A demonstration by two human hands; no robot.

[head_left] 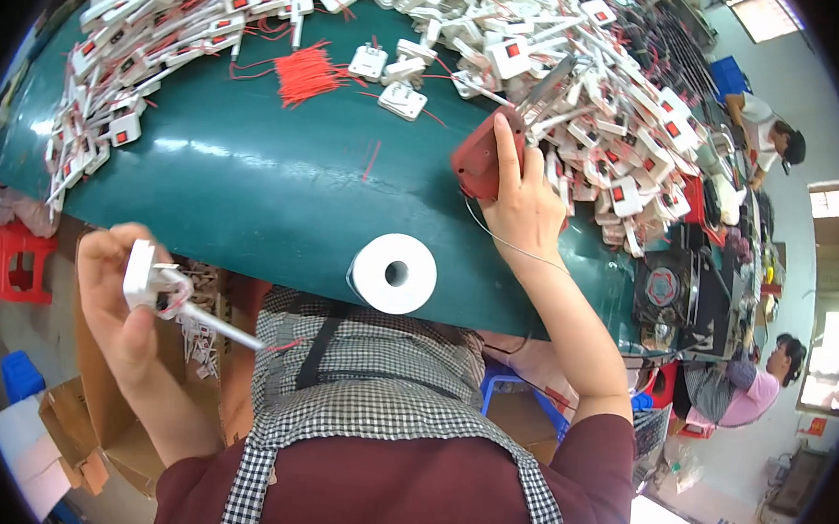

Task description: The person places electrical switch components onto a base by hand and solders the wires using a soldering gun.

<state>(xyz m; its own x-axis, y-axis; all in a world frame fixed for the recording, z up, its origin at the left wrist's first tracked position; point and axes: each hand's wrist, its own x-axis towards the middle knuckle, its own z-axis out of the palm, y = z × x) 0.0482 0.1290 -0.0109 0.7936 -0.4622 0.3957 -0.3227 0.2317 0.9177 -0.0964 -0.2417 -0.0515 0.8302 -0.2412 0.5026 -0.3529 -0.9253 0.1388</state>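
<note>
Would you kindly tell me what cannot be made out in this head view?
- Red tool: its far side is hidden by the right hand.
- White switch part: partly covered by the left hand.
- White parts pile: single pieces too small and tangled.

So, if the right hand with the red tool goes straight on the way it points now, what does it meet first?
The right hand points the red handheld tool up and away over the green table. First in that line is probably the heap of white switch parts with red buttons, close ahead; depth is unclear.
</note>
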